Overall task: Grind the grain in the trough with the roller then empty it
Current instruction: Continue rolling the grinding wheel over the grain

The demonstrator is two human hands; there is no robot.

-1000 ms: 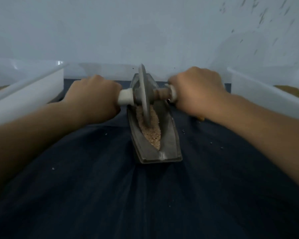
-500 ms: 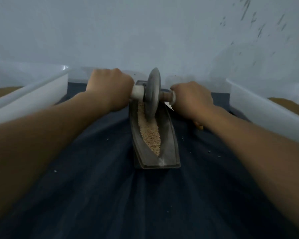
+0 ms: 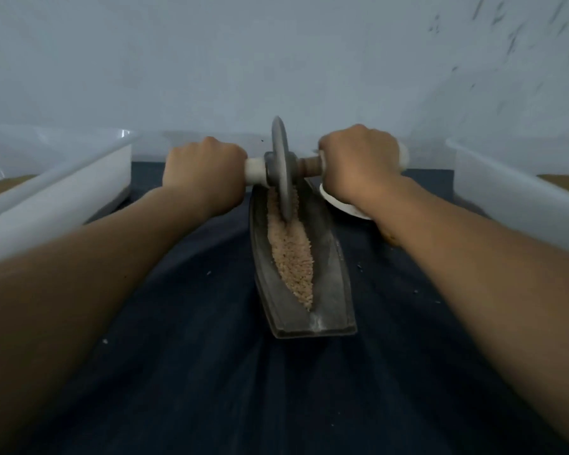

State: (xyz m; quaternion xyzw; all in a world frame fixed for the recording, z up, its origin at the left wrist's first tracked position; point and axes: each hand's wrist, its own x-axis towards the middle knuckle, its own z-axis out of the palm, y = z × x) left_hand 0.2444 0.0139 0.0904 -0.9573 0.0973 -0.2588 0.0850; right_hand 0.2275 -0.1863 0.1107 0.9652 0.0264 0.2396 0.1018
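Observation:
A dark metal boat-shaped trough (image 3: 329, 274) lies lengthwise on the dark cloth, with tan grain (image 3: 293, 257) along its groove. A grey disc roller (image 3: 281, 172) stands upright in the far part of the groove, its edge in the grain. My left hand (image 3: 204, 172) grips the white left end of the roller's axle. My right hand (image 3: 358, 162) grips the right end, past a brown section of the axle. The far tip of the trough is hidden behind the roller.
A white plastic bin (image 3: 56, 192) stands at the left and another white bin (image 3: 519, 195) at the right, both with tan grain inside. A small white dish (image 3: 342, 206) sits under my right wrist. Stray grains dot the dark cloth (image 3: 211, 372). A pale wall rises behind.
The roller went from mid-trough to the far end, then came back slightly towards me. Both hands stayed on the axle; the disc's tilt has straightened.

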